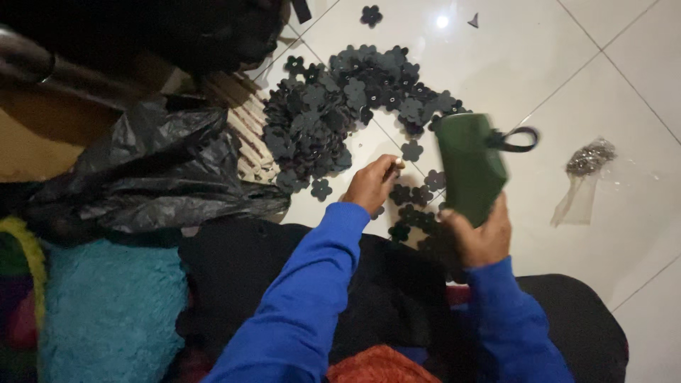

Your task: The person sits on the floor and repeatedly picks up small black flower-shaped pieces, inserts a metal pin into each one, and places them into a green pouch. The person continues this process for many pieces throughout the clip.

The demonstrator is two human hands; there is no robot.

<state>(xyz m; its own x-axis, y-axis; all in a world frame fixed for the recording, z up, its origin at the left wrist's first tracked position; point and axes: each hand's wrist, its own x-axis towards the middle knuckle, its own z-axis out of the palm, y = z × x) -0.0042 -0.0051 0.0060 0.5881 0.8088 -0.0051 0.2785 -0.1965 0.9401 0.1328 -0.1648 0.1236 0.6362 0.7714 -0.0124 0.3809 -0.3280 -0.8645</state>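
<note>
I sit over a glossy white tiled floor [511, 64], my legs under dark cloth at the bottom of the view, both arms in blue sleeves. To my left a crumpled black plastic bag [149, 177] lies over a brown cardboard box [35, 142], with a fuzzy turquoise cushion [106, 305] just below it. Ahead of me a broad heap of dark flower-shaped cut-outs [340, 106] spreads over the tiles, touching a ribbed pale board [252, 142] at its left edge; a few stray flowers lie between the heap and my lap, and one sits alone near the top [370, 15]. My right hand [482, 237] is closed around the lower end of a dark green pouch [469, 167], held tilted above the floor and blurred, its black loop strap [518, 140] sticking out to the right. My left hand [372, 183] hovers just beside the pouch, fingers curled in a pinch; I cannot tell whether anything is between them. Well apart on the right lies a small clear plastic bag of glittery bits [587, 167].
</note>
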